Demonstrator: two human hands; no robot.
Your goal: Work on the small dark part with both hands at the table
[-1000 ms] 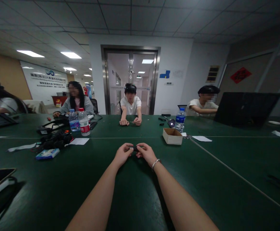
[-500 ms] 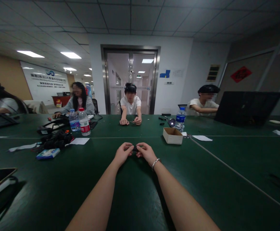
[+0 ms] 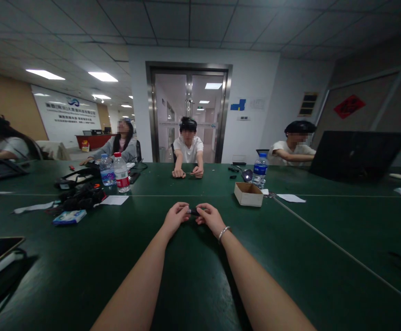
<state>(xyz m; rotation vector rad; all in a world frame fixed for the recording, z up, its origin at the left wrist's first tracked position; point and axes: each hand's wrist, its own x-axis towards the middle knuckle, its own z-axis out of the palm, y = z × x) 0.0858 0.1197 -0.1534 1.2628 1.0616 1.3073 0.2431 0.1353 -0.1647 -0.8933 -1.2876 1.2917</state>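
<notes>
Holding one dark object [image 3: 194, 212] in two hands [image 3: 176, 217] [image 3: 210, 218].

Between left hand [image 3: 176, 218] and right hand [image 3: 210, 218] is a small black object [image 3: 194, 212]; on the dark green counter [image 3: 193, 276], a pale open box [image 3: 250, 199] lies right, before a blue-labelled plastic bottle [image 3: 260, 170]; left, a blue-and-white packet [image 3: 70, 217].
</notes>
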